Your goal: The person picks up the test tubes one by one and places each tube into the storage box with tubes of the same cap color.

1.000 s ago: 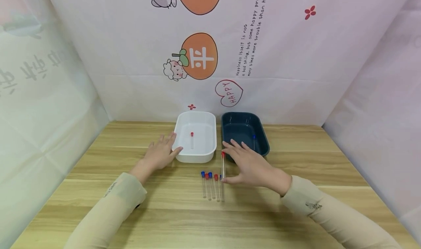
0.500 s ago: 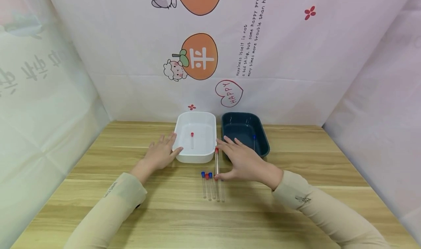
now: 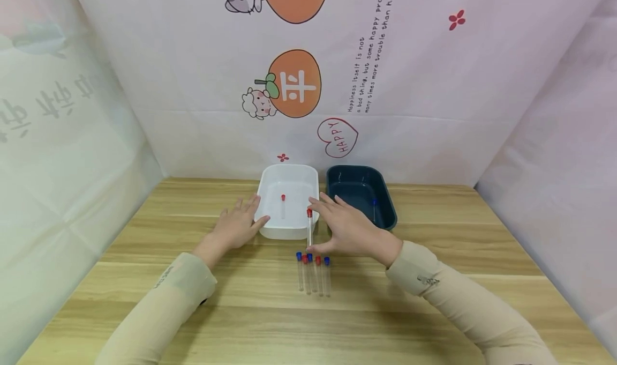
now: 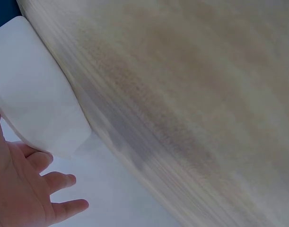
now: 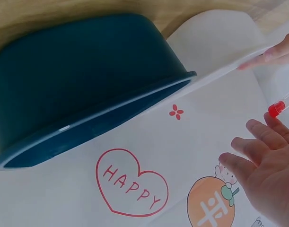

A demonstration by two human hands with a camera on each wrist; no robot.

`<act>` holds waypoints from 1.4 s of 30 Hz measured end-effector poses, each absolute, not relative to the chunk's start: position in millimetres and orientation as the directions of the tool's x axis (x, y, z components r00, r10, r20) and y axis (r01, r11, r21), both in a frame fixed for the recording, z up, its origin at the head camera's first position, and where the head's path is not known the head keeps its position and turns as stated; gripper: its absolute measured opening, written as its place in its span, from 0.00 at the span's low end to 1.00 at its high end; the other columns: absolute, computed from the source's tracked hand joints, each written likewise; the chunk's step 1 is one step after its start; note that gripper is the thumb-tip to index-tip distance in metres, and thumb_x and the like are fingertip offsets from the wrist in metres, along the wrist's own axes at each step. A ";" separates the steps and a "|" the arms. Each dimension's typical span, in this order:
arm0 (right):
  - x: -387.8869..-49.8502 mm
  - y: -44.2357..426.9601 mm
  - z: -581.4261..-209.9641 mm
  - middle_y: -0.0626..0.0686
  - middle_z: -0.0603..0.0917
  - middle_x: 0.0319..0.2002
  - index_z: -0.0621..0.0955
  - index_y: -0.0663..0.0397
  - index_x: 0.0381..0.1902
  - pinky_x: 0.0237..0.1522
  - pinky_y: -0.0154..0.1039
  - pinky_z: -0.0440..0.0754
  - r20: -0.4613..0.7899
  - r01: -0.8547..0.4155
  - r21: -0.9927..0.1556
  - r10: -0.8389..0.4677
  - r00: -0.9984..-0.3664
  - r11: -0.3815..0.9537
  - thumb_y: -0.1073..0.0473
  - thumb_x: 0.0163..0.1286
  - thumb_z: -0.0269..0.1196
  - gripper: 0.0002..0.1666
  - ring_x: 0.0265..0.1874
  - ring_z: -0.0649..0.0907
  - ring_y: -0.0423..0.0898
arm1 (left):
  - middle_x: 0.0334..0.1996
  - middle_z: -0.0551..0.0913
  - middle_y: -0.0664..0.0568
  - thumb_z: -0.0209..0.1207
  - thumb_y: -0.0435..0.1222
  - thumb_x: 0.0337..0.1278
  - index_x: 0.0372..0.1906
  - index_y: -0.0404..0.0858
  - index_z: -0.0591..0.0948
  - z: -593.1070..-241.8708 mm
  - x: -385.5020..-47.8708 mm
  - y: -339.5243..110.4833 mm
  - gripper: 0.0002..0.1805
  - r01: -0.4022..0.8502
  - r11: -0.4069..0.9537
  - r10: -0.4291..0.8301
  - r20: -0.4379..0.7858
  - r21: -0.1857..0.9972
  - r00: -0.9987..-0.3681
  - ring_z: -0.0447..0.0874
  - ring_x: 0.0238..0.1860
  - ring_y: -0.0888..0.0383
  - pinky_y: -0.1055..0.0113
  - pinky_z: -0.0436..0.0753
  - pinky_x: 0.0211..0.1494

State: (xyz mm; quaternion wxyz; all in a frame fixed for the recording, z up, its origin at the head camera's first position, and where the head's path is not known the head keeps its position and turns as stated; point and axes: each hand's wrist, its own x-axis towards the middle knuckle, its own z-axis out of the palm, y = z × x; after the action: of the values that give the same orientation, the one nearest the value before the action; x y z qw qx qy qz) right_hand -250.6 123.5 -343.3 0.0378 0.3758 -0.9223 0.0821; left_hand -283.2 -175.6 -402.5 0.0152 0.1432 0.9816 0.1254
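My right hand [image 3: 354, 226] pinches a red-capped test tube [image 3: 310, 230] between thumb and fingertips, cap end away from me. It hangs over the right front corner of the white tray [image 3: 284, 233]; in the right wrist view its red cap [image 5: 276, 109] shows by a fingertip. My left hand [image 3: 234, 226] lies against the white tray's left side, fingers spread, touching its rim. Inside that tray is one red-capped tube [image 3: 283, 207]. One blue-capped tube [image 3: 374, 209] lies in the dark blue tray [image 3: 354, 180]. Several tubes with red or blue caps [image 3: 318, 260] lie side by side on the table.
Both trays stand side by side at the back of the wooden table [image 3: 241, 322], near a white printed cloth [image 3: 409, 140]. Cloth also hangs at the left and right sides. The row of tubes lies just in front of the trays.
My right hand has moved left and slightly away from me with the red-capped test tube, from before the dark blue tray to the white tray's corner. My left hand stays on the white tray.
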 end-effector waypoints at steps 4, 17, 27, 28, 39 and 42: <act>-256.2 118.7 -342.0 0.57 0.62 0.78 0.66 0.58 0.77 0.76 0.57 0.53 0.122 -0.686 -0.143 -0.675 -0.728 0.714 0.27 0.59 0.70 0.61 0.79 0.56 0.56 | 0.81 0.50 0.42 0.40 0.59 0.79 0.82 0.34 0.50 -402.4 -282.4 -174.3 0.43 0.276 0.926 0.285 0.004 0.258 -0.959 0.46 0.79 0.32 0.27 0.50 0.73; -276.2 102.9 -343.2 0.60 0.63 0.78 0.65 0.58 0.78 0.76 0.56 0.53 0.109 -0.676 -0.141 -0.667 -0.737 0.723 0.28 0.61 0.69 0.59 0.79 0.57 0.58 | 0.81 0.50 0.42 0.41 0.58 0.80 0.82 0.34 0.50 -402.4 -282.8 -175.8 0.42 0.270 0.931 0.275 0.012 0.246 -0.961 0.46 0.79 0.31 0.28 0.50 0.73; -292.1 94.8 -345.4 0.64 0.63 0.77 0.65 0.54 0.78 0.69 0.63 0.66 0.105 -0.632 -0.181 -0.625 -0.774 0.753 0.28 0.62 0.69 0.58 0.75 0.63 0.65 | 0.81 0.51 0.41 0.40 0.58 0.80 0.82 0.33 0.51 -402.7 -283.6 -175.2 0.42 0.274 0.931 0.279 0.014 0.241 -0.960 0.47 0.78 0.31 0.27 0.51 0.72; -293.4 93.6 -346.1 0.64 0.63 0.77 0.65 0.54 0.78 0.69 0.64 0.67 0.102 -0.629 -0.180 -0.622 -0.777 0.756 0.28 0.62 0.68 0.58 0.75 0.64 0.65 | 0.81 0.51 0.41 0.40 0.58 0.80 0.82 0.33 0.50 -402.8 -283.5 -175.5 0.42 0.273 0.931 0.278 0.013 0.240 -0.960 0.47 0.78 0.31 0.27 0.51 0.72; -309.8 79.8 -354.2 0.65 0.61 0.78 0.64 0.53 0.79 0.70 0.63 0.66 0.052 -0.556 -0.190 -0.557 -0.829 0.809 0.26 0.62 0.67 0.59 0.74 0.64 0.67 | 0.81 0.51 0.41 0.41 0.58 0.80 0.82 0.33 0.51 -401.6 -283.4 -175.5 0.42 0.275 0.931 0.281 0.010 0.238 -0.960 0.47 0.78 0.31 0.27 0.52 0.72; -314.5 76.7 -354.7 0.65 0.62 0.77 0.65 0.53 0.79 0.69 0.63 0.66 0.049 -0.555 -0.182 -0.556 -0.829 0.812 0.26 0.61 0.67 0.59 0.74 0.64 0.67 | 0.81 0.51 0.41 0.41 0.58 0.80 0.82 0.34 0.51 -401.7 -283.4 -175.3 0.43 0.271 0.931 0.278 0.005 0.245 -0.961 0.47 0.78 0.31 0.27 0.51 0.72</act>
State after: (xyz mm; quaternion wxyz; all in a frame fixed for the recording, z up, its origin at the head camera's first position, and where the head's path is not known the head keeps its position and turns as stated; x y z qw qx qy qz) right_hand -314.5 76.7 -354.7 -0.0031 0.2920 -0.9517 0.0945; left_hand -283.4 -175.3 -401.7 0.0151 0.1397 0.9824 0.1228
